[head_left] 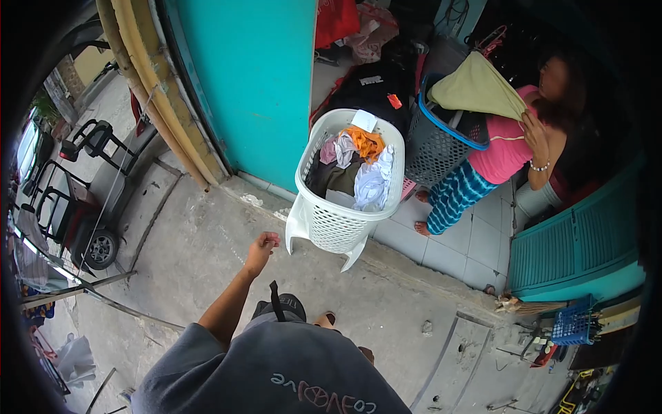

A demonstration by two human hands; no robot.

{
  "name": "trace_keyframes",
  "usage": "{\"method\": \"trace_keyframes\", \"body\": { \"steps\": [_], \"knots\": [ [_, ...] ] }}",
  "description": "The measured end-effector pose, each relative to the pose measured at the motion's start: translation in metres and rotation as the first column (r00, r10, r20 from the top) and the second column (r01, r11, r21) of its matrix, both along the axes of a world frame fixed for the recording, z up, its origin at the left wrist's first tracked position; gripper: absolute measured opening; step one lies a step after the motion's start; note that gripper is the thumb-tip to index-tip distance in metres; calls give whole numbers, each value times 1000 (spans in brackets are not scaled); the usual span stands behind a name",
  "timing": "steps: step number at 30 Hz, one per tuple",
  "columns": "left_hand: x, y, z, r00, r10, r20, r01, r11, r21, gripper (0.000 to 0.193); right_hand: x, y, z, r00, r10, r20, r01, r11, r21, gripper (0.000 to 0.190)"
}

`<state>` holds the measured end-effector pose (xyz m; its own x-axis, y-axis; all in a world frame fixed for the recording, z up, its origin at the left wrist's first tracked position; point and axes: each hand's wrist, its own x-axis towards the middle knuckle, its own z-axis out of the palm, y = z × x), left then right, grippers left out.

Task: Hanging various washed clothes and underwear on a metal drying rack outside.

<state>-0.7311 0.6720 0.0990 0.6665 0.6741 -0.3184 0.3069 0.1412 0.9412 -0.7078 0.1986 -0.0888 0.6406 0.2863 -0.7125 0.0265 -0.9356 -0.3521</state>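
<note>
My left hand (262, 252) hangs in the air, loosely curled and empty, just left of a white plastic seat (298, 222). On that seat stands a white laundry basket (341, 230) with perforated sides. Inside it lie an orange cloth (368, 144), white cloths (373, 181), a dark olive cloth (339, 178) and a mauve cloth (328, 151). A small white piece (364, 121) rests at the basket's far rim. My right hand is out of view.
A person in a pink top (499, 155) holds up a yellow-green cloth (478, 88) over a grey basket (439, 150) with a blue rim. Turquoise door (248, 88) stands at left, louvred panel (574, 248) at right. A raised concrete edge (414, 274) borders the tiled floor.
</note>
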Motion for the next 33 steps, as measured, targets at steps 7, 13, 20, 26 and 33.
{"method": "trace_keyframes", "body": {
  "steps": [7, 13, 20, 26, 33],
  "knots": [
    [137, 32, 64, 955, -112, 274, 28, 955, 294, 21, 114, 13, 24, 958, -280, 59, 265, 945, 190, 31],
    [284, 57, 41, 885, -458, 82, 410, 850, 330, 17, 188, 92, 97, 819, -564, -104, 560, 747, 359, 31],
    [359, -4, -26, 560, -375, -738, 816, 401, 416, 28, 243, 153, 171, 834, -552, 3, 468, 709, 528, 26],
    [358, 17, -42, 506, -520, -688, 852, 429, 301, 33, 303, 209, 238, 815, -579, 27, 417, 619, 665, 21],
    [344, 50, -19, 765, -471, -440, 631, 686, 363, 38, 386, 299, 272, 734, 170, 657, -596, 623, 506, 20]
  ]
}}
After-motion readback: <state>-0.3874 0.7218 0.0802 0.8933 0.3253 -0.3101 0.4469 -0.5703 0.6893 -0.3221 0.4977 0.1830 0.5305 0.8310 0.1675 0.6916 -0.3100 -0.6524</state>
